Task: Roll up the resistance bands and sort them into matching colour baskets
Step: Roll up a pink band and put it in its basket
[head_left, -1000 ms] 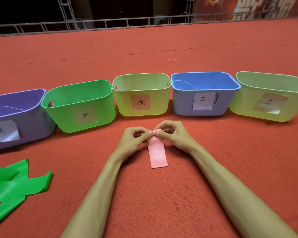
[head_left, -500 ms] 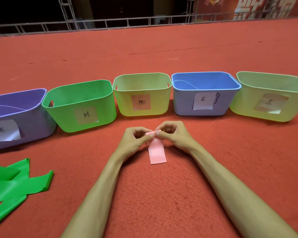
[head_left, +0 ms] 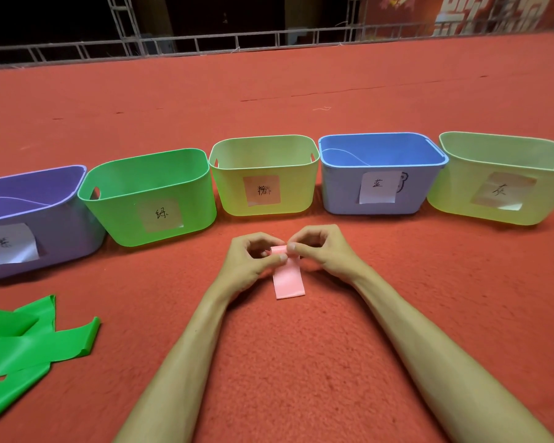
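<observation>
Pink band (head_left: pixel 289 281) on the red carpet (head_left: pixel 301 362), far end curled into a small roll, near end lying flat toward the person. Pinched at the roll by both hands: left hand (head_left: pixel 250 266) curled on its left side, right hand (head_left: pixel 327 254) likewise on its right.

Just beyond, in a row: purple basket (head_left: pixel 45 251), green basket (head_left: pixel 125 219), pale yellow-green basket (head_left: pixel 231 193), blue basket (head_left: pixel 343 193), second yellow-green basket (head_left: pixel 454 203), each with a paper label on the front wall. Inside purple and blue, a thin curved line of like colour, not identifiable.

Loose green band (head_left: pixel 29 343) at the left edge, well apart. Wide open carpet behind the row up to a metal railing (head_left: pixel 269 39).
</observation>
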Available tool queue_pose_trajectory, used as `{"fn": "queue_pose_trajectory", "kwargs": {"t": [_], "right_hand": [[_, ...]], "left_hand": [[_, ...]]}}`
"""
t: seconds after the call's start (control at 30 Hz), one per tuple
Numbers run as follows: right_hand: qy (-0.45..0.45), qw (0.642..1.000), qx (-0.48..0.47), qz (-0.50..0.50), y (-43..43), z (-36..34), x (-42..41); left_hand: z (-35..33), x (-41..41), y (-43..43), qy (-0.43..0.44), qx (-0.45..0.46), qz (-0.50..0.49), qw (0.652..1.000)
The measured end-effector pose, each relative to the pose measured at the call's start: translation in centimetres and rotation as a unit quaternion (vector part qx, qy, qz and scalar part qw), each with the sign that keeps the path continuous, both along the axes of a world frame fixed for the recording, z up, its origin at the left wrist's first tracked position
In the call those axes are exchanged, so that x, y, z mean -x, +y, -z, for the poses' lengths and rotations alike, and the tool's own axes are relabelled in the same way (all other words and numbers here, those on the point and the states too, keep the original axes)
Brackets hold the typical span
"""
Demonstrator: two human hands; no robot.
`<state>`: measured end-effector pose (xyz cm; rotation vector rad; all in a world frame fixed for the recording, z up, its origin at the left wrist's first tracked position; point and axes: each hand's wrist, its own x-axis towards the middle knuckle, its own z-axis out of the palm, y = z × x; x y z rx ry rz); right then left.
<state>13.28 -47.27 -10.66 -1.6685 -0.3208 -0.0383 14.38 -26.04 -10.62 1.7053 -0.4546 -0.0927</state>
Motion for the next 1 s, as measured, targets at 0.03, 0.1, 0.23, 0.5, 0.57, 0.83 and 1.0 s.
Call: {"fn": "queue_pose_trajectory", "kwargs": {"t": [0.03,0.1,0.23,0.5,0.57,0.83,1.0], "right_hand": [[-0.005,1.0,-0.003,0.0,-0.07,-0.01,0.03],[-0.017,1.0,-0.005,0.003,-0.13,-0.13,0.13],[-0.022,1.0,-0.001,0.01,0.03,-0.03,0.09],[-0.006,0.999,0.052,0.012,0.47,0.16,0.02],[-0.001,0.999,0.039,0.003,0.28,0.17,0.07],[-0.022,1.0,0.009,-0.018,-0.13,-0.2,0.37],[-0.011,1.0,0.013,-0.001,0.25,-0.28,0.34]], "left_hand": [[-0.02,0.02,-0.04,0.007,0.001,-0.005,1.0],[-0.08,0.0,-0.12,0.016,-0.002,-0.003,1.0],[-0.25,0.13,-0.07,0.004,-0.015,0.012,1.0],[-0.17,-0.07,0.47,-0.008,0.02,0.009,1.0],[-0.03,-0.17,0.44,-0.01,0.013,0.008,1.0],[-0.26,0.04,0.05,-0.007,-0.017,0.01,1.0],[-0.31,0.16,0.27,-0.008,0.004,0.008,1.0]]}}
